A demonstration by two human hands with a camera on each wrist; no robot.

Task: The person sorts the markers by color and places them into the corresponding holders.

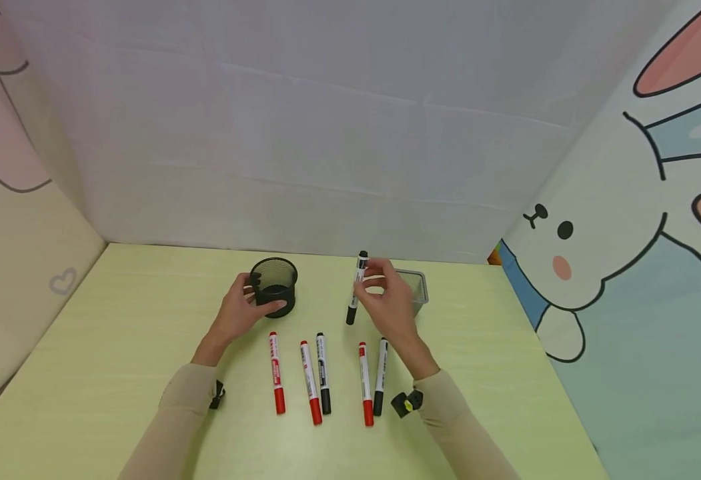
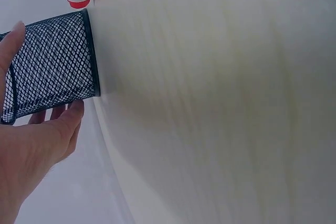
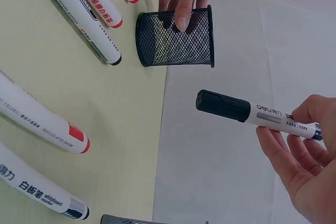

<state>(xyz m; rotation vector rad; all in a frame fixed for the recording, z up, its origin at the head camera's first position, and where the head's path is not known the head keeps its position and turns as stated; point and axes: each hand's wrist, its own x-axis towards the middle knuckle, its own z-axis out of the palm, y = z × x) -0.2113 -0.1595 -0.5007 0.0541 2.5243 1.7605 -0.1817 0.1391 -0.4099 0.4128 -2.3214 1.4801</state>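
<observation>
My left hand (image 1: 239,315) grips a black mesh pen holder (image 1: 275,272) from its left side, with the thumb across the front. The holder stands upright on the table, its round mouth facing up. In the right wrist view the thumb lies along the mesh wall of the pen holder (image 3: 176,40). My right hand (image 1: 391,307) pinches a whiteboard marker (image 3: 226,106) with a white barrel and black cap between thumb and fingers. That marker is held raised, roughly upright with its cap down, to the right of the pen holder.
Nearer me lie three red whiteboard markers (image 1: 275,367) and two black whiteboard markers (image 1: 323,373), side by side with their caps towards me. A silver-rimmed mesh basket (image 1: 420,287) stands behind my right hand. A white curtain (image 1: 326,167) rises along the table's far edge.
</observation>
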